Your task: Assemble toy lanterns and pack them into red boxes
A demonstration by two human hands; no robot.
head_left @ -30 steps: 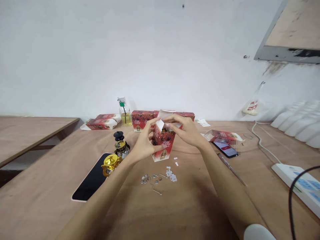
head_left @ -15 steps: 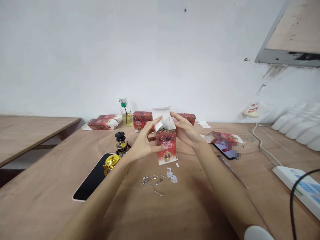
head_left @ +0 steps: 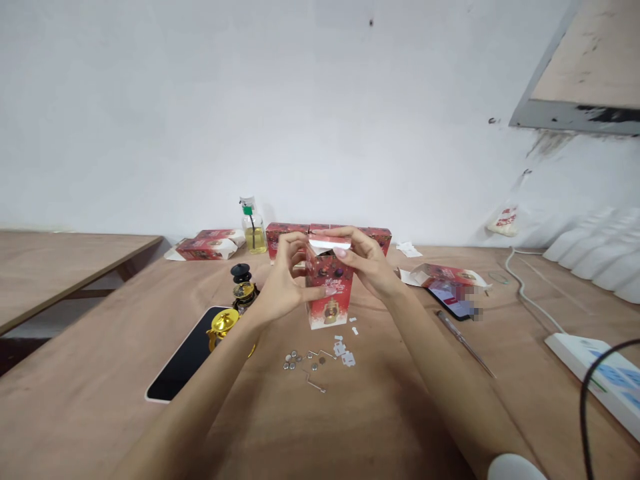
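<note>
A red printed carton (head_left: 328,312) stands upright on the table in front of me. My left hand (head_left: 283,283) is closed around its left side, the thumb across the printed front. My right hand (head_left: 371,268) pinches the carton's top flap (head_left: 325,243), fingers above and thumb at the front edge. The flap is tilted over the opening, with a dark gap below it; the contents are hidden. On the table before the carton lie button cells (head_left: 290,360), thin bent metal pieces (head_left: 315,383) and white paper cut-outs (head_left: 345,353).
Small lanterns, one gold (head_left: 223,323) and one black (head_left: 241,272), stand left by a black tablet-like slab (head_left: 183,363). Behind are more red cartons (head_left: 377,237) and a pump bottle (head_left: 255,239). Rightward lie a phone (head_left: 450,300), a screwdriver (head_left: 465,343) and a power strip (head_left: 600,373).
The top flap, upright before, is folded forward over the carton's opening. My right hand has moved from the carton's right side up onto the flap. My left hand keeps its hold.
</note>
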